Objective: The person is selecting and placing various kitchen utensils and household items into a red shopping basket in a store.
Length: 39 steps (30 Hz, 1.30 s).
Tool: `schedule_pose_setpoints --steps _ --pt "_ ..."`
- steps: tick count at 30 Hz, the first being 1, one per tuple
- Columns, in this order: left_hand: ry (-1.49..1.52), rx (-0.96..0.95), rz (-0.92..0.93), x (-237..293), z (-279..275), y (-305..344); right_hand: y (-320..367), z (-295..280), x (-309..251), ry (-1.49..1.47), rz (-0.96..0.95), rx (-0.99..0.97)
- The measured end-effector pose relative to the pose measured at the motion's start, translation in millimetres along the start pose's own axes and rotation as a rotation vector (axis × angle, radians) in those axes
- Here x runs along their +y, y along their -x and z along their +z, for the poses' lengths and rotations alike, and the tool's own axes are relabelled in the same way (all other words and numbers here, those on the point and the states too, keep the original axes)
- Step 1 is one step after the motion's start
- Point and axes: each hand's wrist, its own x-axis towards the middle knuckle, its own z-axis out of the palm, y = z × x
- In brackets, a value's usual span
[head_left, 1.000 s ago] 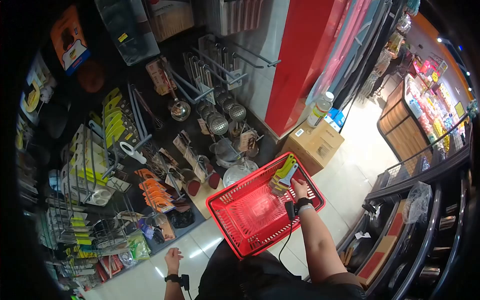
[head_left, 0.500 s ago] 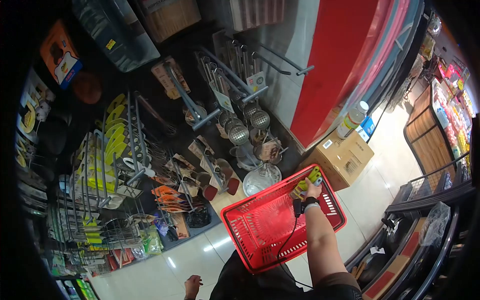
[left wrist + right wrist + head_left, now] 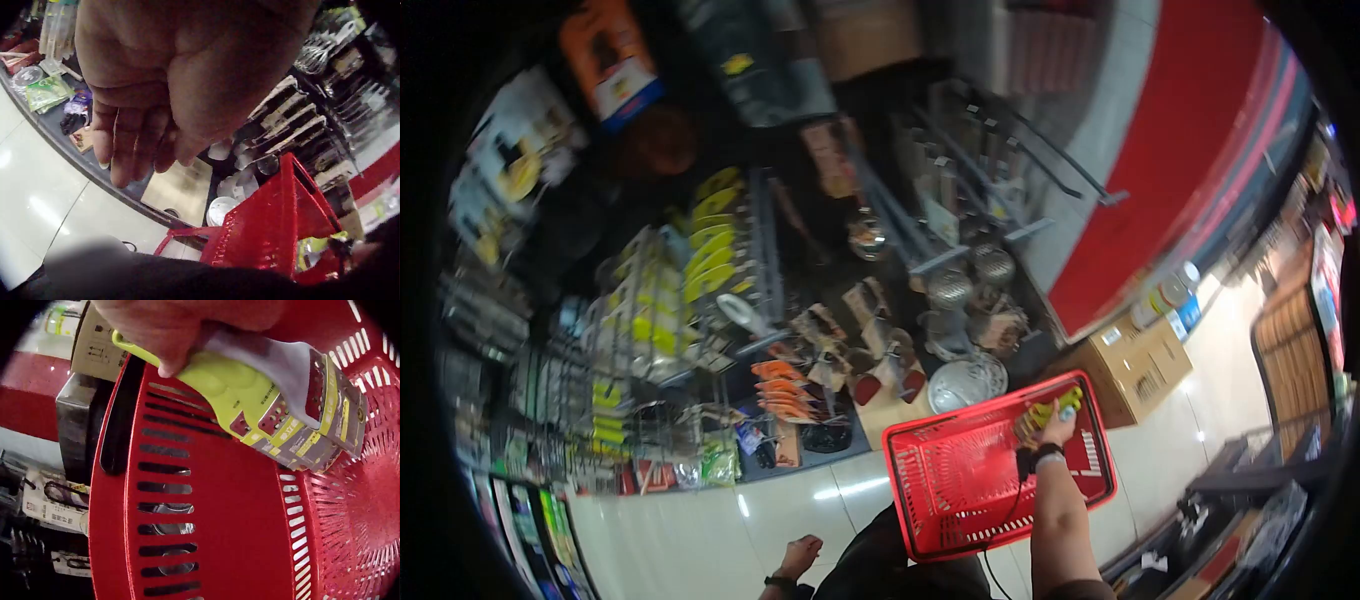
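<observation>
My right hand [image 3: 1057, 424] grips the handles of a small bundle of packaged kitchen tools [image 3: 1048, 408], one yellow-green and one white. It holds them over the far corner of a red plastic basket [image 3: 970, 480]. In the right wrist view the right hand [image 3: 181, 353] curls round the yellow-green handle [image 3: 219, 381], and the card-wrapped heads [image 3: 312, 428] hang just inside the red basket [image 3: 206, 519]. My left hand [image 3: 800, 555] hangs low by my side, away from the basket. In the left wrist view the left hand [image 3: 131, 125] holds nothing, its fingers loose.
A dark shelf wall [image 3: 750, 300] hung with utensils, strainers and carded tools fills the left and middle. A metal bowl [image 3: 965, 385] sits beyond the basket. A cardboard box [image 3: 1135, 365] with bottles on top stands against a red pillar [image 3: 1180, 170]. The floor [image 3: 700, 530] is pale tile.
The head view has swung, so the shelves and basket sit further right and lower. My right hand still holds the tools at the basket's far rim. The left hand stays low.
</observation>
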Motion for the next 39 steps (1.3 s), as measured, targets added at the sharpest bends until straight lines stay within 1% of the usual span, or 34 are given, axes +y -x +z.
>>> schedule_pose_setpoints --steps 1,2,3,4,5,7,8,9,10,11,12,13,14,15,16,17,19,20,21,23,24,25,27,28,29,31,33,35,37,39 --pt "-0.060 0.011 0.102 9 -1 -8 10 -7 -10 0.019 0.006 -0.037" --pt "-0.128 0.018 0.205 20 -4 -16 7 -5 9 -0.057 0.068 -0.089" --pt "-0.140 0.030 0.268 39 -9 -23 13 -10 8 -0.142 0.015 -0.152" --pt "-0.153 0.037 0.336 59 -11 -30 13 -12 16 -0.152 -0.065 -0.199" --pt "-0.182 0.025 0.421 70 -9 -43 26 -21 -4 -0.128 -0.101 -0.235" --pt "-0.205 -0.005 0.581 102 -4 -64 49 -39 -35 -0.122 -0.244 -0.374" --pt "-0.198 -0.020 0.655 128 -3 -73 71 -53 -67 -0.232 -0.174 -0.472" --pt "-0.122 -0.034 0.741 160 -4 -73 90 -64 -98 -0.340 -0.104 -0.571" --pt "-0.048 -0.050 0.829 193 -3 -69 97 -75 -105 -0.225 -0.242 -0.679" --pt "-0.049 -0.067 0.870 222 0 -70 107 -83 -113 -0.228 -0.245 -0.761" --pt "-0.051 -0.085 0.910 248 4 -68 124 -94 -136 -0.199 -0.255 -0.822" --pt "-0.089 -0.029 0.927 273 9 -59 141 -106 -160 -0.168 -0.263 -0.880" --pt "-0.127 0.026 0.943 293 15 -51 152 -113 -171 -0.148 -0.351 -0.926" --pt "-0.057 0.018 1.002 306 20 -48 164 -120 -184 -0.127 -0.440 -0.969" --pt "-0.007 0.021 1.035 316 23 -41 177 -130 -199 -0.128 -0.411 -0.999" --pt "0.045 0.025 1.069 324 22 -33 186 -135 -210 -0.109 -0.431 -1.009" --pt "0.077 0.058 1.110 326 26 -31 197 -139 -209 -0.157 -0.538 -0.915" --pt "0.099 0.082 1.136 325 28 -31 207 -147 -223 -0.247 -0.365 -0.948" --pt "0.104 0.101 1.145 322 29 -29 208 -148 -223 -0.249 -0.385 -0.953" --pt "0.296 -0.024 1.018 315 25 -23 212 -151 -221 -0.169 -0.459 -0.950" --pt "0.307 0.007 1.023 315 21 -20 216 -153 -224 -0.193 -0.410 -0.954" --pt "0.311 0.027 1.027 315 13 -21 219 -154 -228 -0.196 -0.426 -0.966" --pt "0.380 -0.083 0.881 312 -3 -21 227 -156 -239 -0.118 -0.575 -0.954" --pt "0.556 -0.081 0.869 307 -5 -29 233 -159 -244 -0.199 -0.407 -0.959" --pt "0.609 -0.010 0.876 295 -4 -53 234 -159 -244 -0.203 -0.415 -0.966" --pt "0.884 0.112 0.693 299 -49 -32 231 -161 -239 -0.167 -0.439 -0.940" --pt "0.907 0.418 0.681 291 -88 -26 232 -169 -242 -0.130 -0.457 -0.916" --pt "0.978 0.556 0.644 282 -123 -14 232 -176 -245 -0.086 -0.498 -0.890" --pt "0.910 0.776 0.695 277 -150 -6 225 -174 -230 -0.095 -0.511 -0.864" --pt "0.823 0.869 0.728 273 -172 -2 226 -180 -227 -0.126 -0.430 -0.847"
